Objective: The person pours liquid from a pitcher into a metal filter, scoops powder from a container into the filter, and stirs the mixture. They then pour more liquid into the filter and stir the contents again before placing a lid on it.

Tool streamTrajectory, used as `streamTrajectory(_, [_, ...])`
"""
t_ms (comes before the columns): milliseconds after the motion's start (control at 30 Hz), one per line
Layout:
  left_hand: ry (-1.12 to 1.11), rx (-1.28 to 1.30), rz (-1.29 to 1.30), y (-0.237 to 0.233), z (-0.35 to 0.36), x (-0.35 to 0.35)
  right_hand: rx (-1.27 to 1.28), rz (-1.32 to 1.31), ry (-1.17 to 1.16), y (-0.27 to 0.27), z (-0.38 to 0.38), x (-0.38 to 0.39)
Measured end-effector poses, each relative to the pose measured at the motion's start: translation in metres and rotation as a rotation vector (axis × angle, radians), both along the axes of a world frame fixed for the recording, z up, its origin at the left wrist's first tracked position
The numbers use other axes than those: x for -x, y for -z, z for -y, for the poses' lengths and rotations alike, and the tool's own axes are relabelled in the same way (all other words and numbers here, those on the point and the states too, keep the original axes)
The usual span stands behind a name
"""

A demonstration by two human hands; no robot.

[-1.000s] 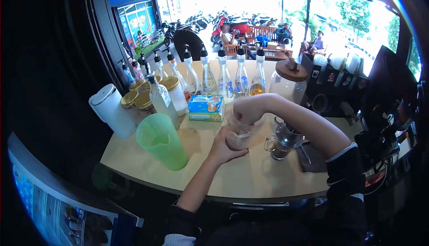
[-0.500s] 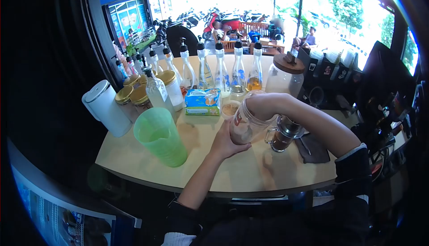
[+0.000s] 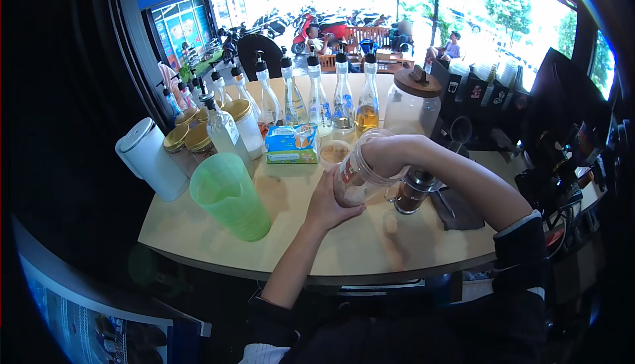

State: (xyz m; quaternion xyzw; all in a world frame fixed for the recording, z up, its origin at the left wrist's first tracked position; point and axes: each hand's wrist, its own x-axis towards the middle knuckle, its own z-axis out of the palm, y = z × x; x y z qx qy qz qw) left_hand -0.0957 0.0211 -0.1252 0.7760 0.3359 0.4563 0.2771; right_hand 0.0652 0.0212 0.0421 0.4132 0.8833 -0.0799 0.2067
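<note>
One jar (image 3: 348, 191), over counter (image 3: 377, 251), tilts more vs. 1 s ago; L hand (image 3: 329, 206) grasps it, R hand (image 3: 382, 157) reaches inside, fingers unclear, can't tell. Cup (image 3: 335, 154) behind now shows clearer.

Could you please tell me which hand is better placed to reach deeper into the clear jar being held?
Probably the right hand: it is inside the mouth of the clear jar, while the left hand grips the jar from outside.
</note>
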Motion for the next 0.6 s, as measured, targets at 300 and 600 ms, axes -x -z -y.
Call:
streamTrajectory(300, [-0.038, 0.036, 0.012, -0.001, 0.004, -0.001, -0.019, -0.085, 0.089, -0.016, 0.014, -0.002])
streamTrajectory(600, [-0.051, 0.01, 0.015, -0.001, 0.009, -0.008, -0.062, -0.104, 0.117, -0.013, 0.02, -0.005])
